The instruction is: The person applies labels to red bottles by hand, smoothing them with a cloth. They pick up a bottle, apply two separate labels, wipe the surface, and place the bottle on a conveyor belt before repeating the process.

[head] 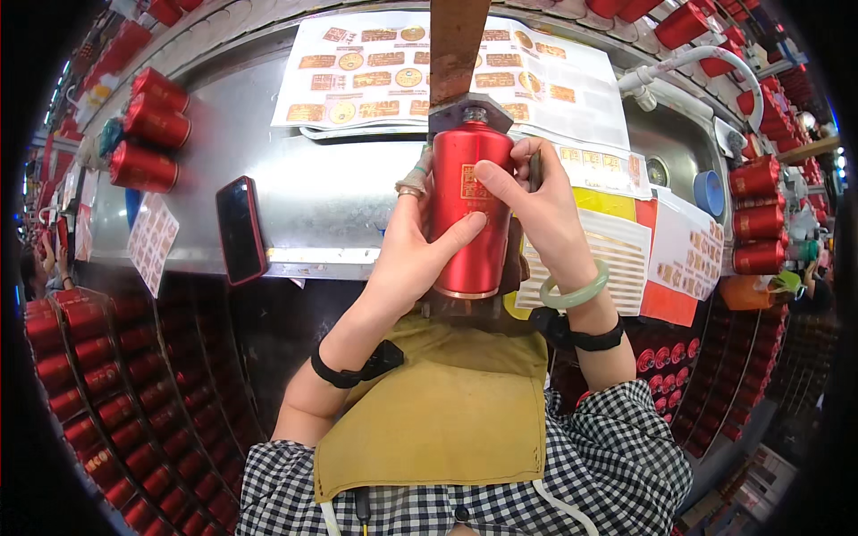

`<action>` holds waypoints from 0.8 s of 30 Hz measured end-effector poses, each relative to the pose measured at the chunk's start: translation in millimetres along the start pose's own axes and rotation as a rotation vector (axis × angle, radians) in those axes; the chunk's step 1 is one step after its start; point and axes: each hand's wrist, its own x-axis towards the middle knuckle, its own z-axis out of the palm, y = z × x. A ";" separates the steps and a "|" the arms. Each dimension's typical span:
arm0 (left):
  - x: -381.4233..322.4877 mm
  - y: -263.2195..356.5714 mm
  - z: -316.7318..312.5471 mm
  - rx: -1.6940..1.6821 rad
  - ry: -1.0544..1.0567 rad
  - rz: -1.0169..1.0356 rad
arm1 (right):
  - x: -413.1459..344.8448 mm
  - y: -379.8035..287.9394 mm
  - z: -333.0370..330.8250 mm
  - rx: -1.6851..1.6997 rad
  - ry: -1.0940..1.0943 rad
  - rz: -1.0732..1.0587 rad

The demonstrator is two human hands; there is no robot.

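Note:
A glossy red bottle point(459, 248) stands before me, its neck toward a metal plate point(469, 107) on a wooden bar. My left hand point(419, 234) grips its left side, thumb across the front; the other fingers are partly hidden, and a cloth wrap point(415, 177) covers at least one. At the bottle's upper right is my right hand point(546, 197). Its thumb rests at the square gold-coloured emblem point(469, 182), and a small dark flat tool point(535, 171) is tucked between its fingers.
Sheets of gold decals point(375, 77) lie behind the bottle on a steel worktop point(322, 194). Left lies a phone point(241, 231); red canisters point(151, 127) stand beyond. A striped sheet point(603, 261), a curved faucet point(704, 53) and a sink with a blue bowl point(708, 193) are right.

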 end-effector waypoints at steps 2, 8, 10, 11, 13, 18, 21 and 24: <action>0.7 -0.9 0.5 0.038 0.004 0.032 | 1.1 2.5 1.6 0.040 -0.021 -0.012; -1.6 -0.6 1.8 0.054 0.023 0.032 | 0.1 4.4 2.7 0.064 0.000 -0.030; -1.1 0.0 1.7 0.037 0.015 0.033 | 0.3 4.8 3.7 0.072 0.002 -0.040; -0.5 0.1 1.6 0.018 0.009 0.025 | 0.7 5.1 3.9 0.059 0.011 -0.038; -0.9 0.3 1.7 0.041 0.016 0.037 | 1.4 5.5 3.8 0.047 0.019 -0.036; -0.9 -0.5 1.2 0.033 0.012 0.039 | 1.8 7.8 3.2 0.030 0.018 -0.065; -1.0 -1.5 1.6 0.062 0.024 0.035 | 1.6 9.3 4.0 0.030 0.028 -0.062; -0.9 -2.1 2.3 0.027 0.030 0.026 | 2.1 8.4 3.6 0.054 0.014 -0.060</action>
